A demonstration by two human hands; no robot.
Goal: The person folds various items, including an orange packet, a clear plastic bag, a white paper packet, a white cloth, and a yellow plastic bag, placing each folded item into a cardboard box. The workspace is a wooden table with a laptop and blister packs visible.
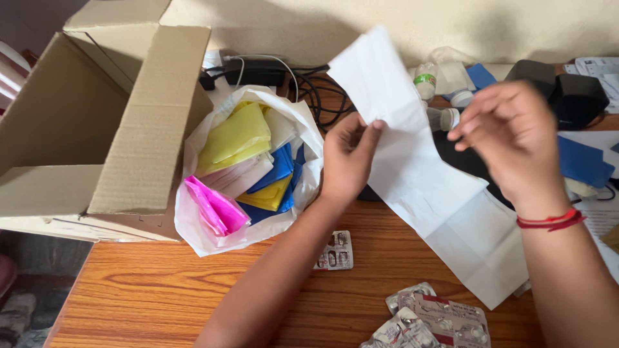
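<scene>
Two hands work one white paper bag (412,161) above the tabletop (161,290): left hand (348,158) grip pinching its edge, right hand (512,138) fingers spread just off it, bag unfilled, blister strips (438,322) lying loose below it, coloured bags (251,167) left of it.

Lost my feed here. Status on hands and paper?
Left hand pinching white paper bag. Right hand open beside it. Pill strips below on table.
</scene>
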